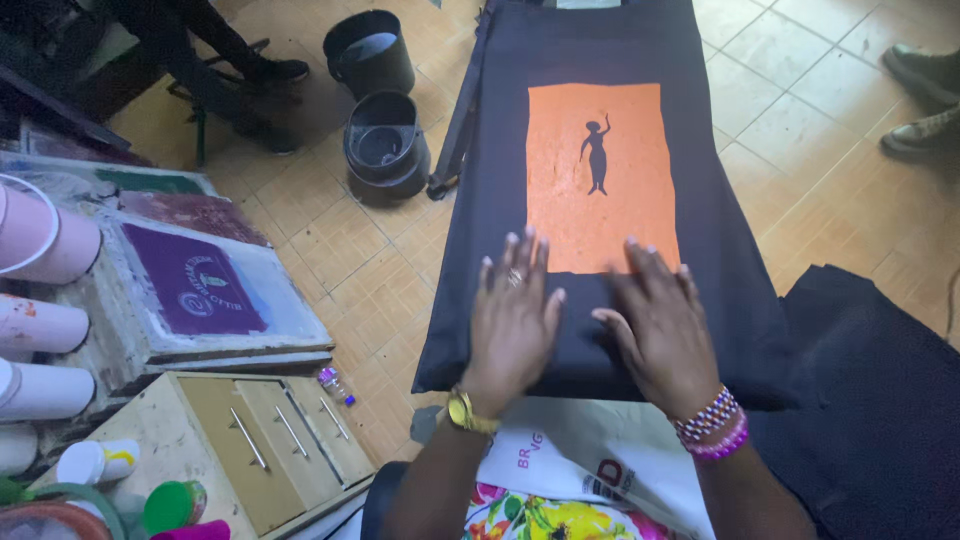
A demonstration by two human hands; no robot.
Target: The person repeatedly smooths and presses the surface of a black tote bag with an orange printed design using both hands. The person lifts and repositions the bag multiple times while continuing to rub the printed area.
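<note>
A dark navy garment lies stretched over a long board that runs away from me. On it is an orange printed rectangle with a small dark figure in it. My left hand lies flat on the cloth just below the rectangle's lower left corner, fingers spread, with a ring and a gold watch. My right hand lies flat beside it, its fingertips touching the orange rectangle's lower edge, with beaded bracelets at the wrist. Neither hand holds anything.
Two black buckets stand on the tiled floor left of the board. A framed printing screen with a purple patch and pale pink tubs sit at the left. More dark cloth lies at the right. Someone's shoes show top right.
</note>
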